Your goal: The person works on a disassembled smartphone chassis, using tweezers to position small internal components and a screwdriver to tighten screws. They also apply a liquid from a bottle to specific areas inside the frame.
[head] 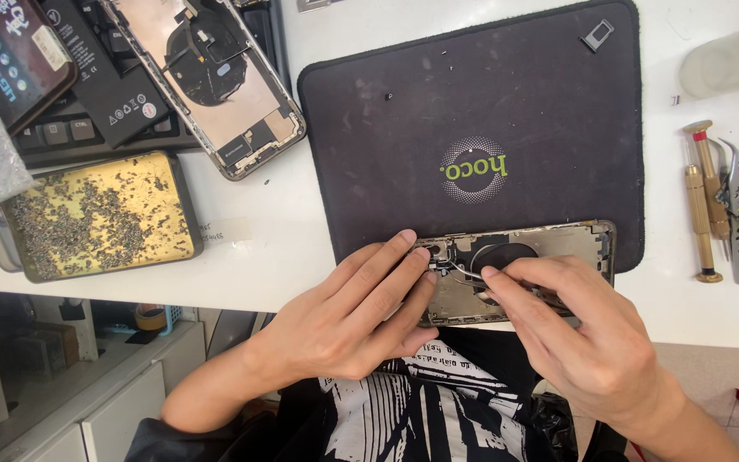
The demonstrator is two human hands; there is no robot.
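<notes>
Pinching a thin cable (464, 270), both hands' (348, 321) (579, 329) grips close over the metal phone frame (558, 248) on the dark rubbery mat (489, 103).

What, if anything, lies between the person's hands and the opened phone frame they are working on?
Nothing visible. The left hand and right hand already rest directly on the opened phone frame at the mat's near edge, fingertips meeting over its inside.
</notes>
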